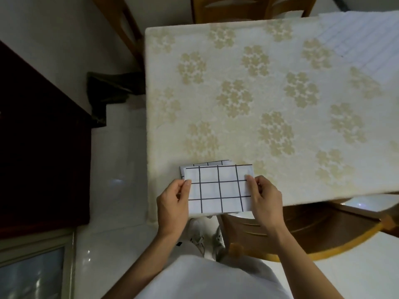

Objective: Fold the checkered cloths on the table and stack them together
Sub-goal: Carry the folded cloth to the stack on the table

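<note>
Cream flower-patterned surface (269, 87), folded white cloth with black grid lines (218, 188) at its 7 o'clock corner, over a second folded checkered cloth (208, 163) peeking out at 12 o'clock, left hand (172, 203) pinching its 9 o'clock edge, right hand (264, 199) pinching the 3 o'clock edge

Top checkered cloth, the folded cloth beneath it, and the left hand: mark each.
Top checkered cloth (218, 188): head view, centre of its face.
Folded cloth beneath (207, 163): head view, exposed far edge.
Left hand (172, 203): head view, back of hand.

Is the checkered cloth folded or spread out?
Folded: the cloth is a small rectangle; left hand and right hand pinch its sides.
</note>
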Demonstrator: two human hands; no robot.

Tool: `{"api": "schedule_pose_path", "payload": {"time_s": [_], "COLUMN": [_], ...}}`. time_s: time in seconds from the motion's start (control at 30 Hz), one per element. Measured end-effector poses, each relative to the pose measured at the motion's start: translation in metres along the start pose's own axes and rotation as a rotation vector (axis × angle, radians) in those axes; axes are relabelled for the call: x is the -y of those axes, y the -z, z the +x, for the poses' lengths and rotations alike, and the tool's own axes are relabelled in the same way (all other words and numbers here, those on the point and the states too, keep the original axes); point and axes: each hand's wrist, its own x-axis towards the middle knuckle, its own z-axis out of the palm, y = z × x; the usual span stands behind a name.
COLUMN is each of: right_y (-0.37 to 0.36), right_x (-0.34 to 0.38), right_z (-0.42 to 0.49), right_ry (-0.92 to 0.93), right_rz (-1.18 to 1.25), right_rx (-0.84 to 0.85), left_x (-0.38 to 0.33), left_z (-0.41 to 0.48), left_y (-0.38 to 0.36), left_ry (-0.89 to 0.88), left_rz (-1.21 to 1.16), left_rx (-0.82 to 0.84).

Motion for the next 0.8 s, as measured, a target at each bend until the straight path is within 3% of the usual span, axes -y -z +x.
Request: {"api": "schedule_pose_path", "payload": {"time_s": [0.5, 0.8], "right_y": [-0.026, -0.049], "right_x": [-0.013, -0.034], "right_z": [0.055, 0.071], "right_ry": [-0.035, -0.071], "right_rz": [-0.174, -0.262], "right_rx": [0.214, 0.192], "left_x": [0.027, 0.047], "left_z": [0.031, 0.040], "left_y": [-0.027, -0.039], "left_ry": [0.268, 0.373], "left_rz": [0.074, 0.213], "left_rx": [-0.073, -0.106]}}
